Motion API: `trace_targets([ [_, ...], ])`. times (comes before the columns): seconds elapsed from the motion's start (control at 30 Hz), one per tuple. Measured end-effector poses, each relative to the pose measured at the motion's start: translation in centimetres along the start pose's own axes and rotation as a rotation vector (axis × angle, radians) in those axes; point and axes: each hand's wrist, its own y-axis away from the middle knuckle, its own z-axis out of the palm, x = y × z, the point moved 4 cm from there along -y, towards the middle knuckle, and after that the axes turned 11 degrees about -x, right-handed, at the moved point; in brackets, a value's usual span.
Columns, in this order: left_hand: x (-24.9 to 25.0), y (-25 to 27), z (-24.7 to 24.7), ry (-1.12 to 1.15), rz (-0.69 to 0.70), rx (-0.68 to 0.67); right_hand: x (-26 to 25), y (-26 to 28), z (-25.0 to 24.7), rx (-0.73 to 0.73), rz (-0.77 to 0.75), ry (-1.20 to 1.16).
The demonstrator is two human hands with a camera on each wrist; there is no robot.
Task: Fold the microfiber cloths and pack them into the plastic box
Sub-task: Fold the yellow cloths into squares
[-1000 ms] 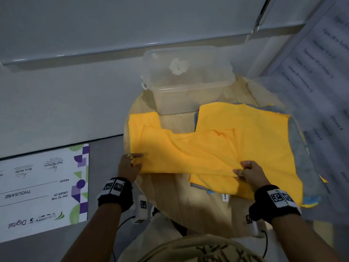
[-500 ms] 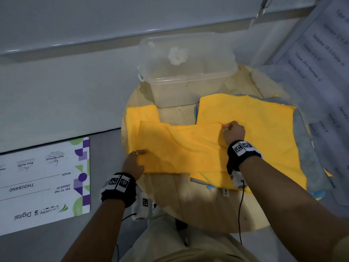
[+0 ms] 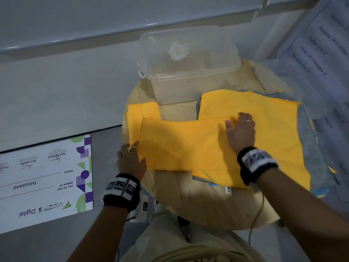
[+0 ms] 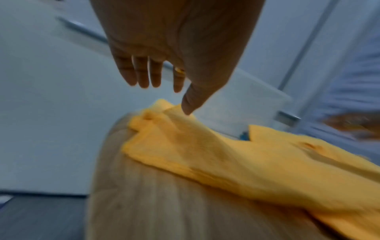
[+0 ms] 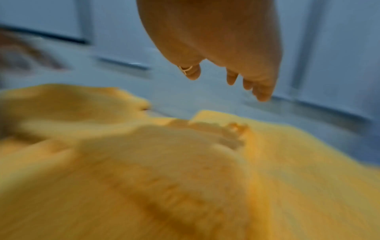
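A yellow microfiber cloth (image 3: 179, 144) lies folded into a long strip across the round wooden table (image 3: 204, 201). My left hand (image 3: 132, 159) rests at the strip's near-left corner, fingers straight (image 4: 144, 76). My right hand (image 3: 239, 131) lies flat on the strip's right end, fingers relaxed (image 5: 259, 91). Under that end sits a stack of cloths, yellow on top (image 3: 273, 129) with grey and blue ones (image 3: 309, 148) beneath. The clear plastic box (image 3: 188, 69) stands at the table's far edge, just beyond the cloths; I see no cloth inside it.
A large printed cheque board (image 3: 45, 178) lies on the floor to the left. A printed sheet with dates (image 3: 324, 59) stands at the right. Grey wall panels run behind the table. Cables hang from both wristbands near my lap.
My right hand carried the cloth's near edge up and over, then let go and flattened onto the strip's right end. My left hand let go of its corner and now lies straight.
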Motion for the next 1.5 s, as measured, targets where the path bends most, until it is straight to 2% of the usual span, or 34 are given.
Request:
trace_targets([
  [0.03,1.4,0.5,0.1,-0.062,0.041,0.064,-1.3,2.2,1.0,-0.02,-0.204,0.083],
  [0.07,3.1,0.9,0.9,-0.107,0.131,0.07,-2.3,4.4,2.7,-0.102,-0.364,0.164],
  [0.1,4.7,1.1,2.2,-0.17,0.228,0.0,-2.8,6.0,4.6,-0.226,-0.448,0.247],
  [0.17,6.3,0.8,5.8,-0.299,0.297,-0.229,-1.7,6.9,7.9,-0.472,-0.384,0.391],
  [0.23,5.7,0.1,8.1,-0.348,0.229,-0.413,0.3,5.7,8.8,-0.565,-0.279,0.485],
  [0.3,4.3,-0.3,8.9,-0.373,0.203,-0.476,1.2,4.4,7.9,-0.602,-0.25,0.512],
  [0.37,3.5,-0.1,9.0,-0.408,0.221,-0.486,1.8,2.9,6.3,-0.611,-0.184,0.509],
  [0.47,3.1,0.0,8.6,-0.43,0.228,-0.502,2.5,-0.2,3.8,-0.614,0.0,0.453],
  [0.57,3.6,0.0,7.9,-0.415,0.205,-0.521,2.6,-1.9,1.8,-0.608,0.052,0.376],
  [0.6,3.9,0.2,7.5,-0.423,0.192,-0.518,2.5,-1.9,1.2,-0.549,0.04,0.326],
  [0.67,5.3,0.4,6.5,-0.427,0.163,-0.494,2.7,-0.9,-0.4,-0.326,0.048,0.164],
  [0.73,7.4,0.4,5.3,-0.396,0.184,-0.399,3.9,1.0,-1.9,-0.122,0.149,-0.026],
  [0.77,8.7,0.3,4.8,-0.363,0.23,-0.338,4.6,2.1,-2.3,-0.102,0.203,-0.098],
  [0.83,11.7,0.1,4.6,-0.278,0.386,-0.261,5.6,4.4,-1.9,-0.223,0.315,-0.166],
  [0.93,15.7,-0.5,6.8,-0.217,0.594,-0.369,6.3,6.4,-0.6,-0.363,0.436,-0.244],
  [1.03,17.0,-0.8,10.2,-0.295,0.622,-0.534,6.1,6.3,0.1,-0.413,0.433,-0.187],
  [1.13,16.6,-1.3,12.0,-0.367,0.594,-0.604,4.7,6.0,0.3,-0.404,0.336,-0.185],
  [1.2,16.8,-1.5,11.5,-0.146,0.644,-0.607,2.7,6.2,0.4,-0.375,0.179,-0.19],
  [1.27,16.7,-2.1,9.7,0.257,0.658,-0.532,0.3,6.4,0.7,-0.336,-0.01,-0.207],
  [1.33,15.8,-3.1,7.4,0.616,0.473,-0.495,-2.0,6.8,1.7,-0.381,-0.166,-0.214],
  [1.4,14.8,-4.1,6.0,0.89,0.271,-0.581,-3.4,7.1,3.5,-0.467,-0.292,-0.201],
  [1.43,14.4,-4.8,5.6,0.967,0.22,-0.605,-3.9,7.2,4.5,-0.507,-0.345,-0.182],
  [1.5,13.7,-6.1,4.9,0.956,0.232,-0.611,-4.9,7.5,6.0,-0.559,-0.419,-0.117],
])
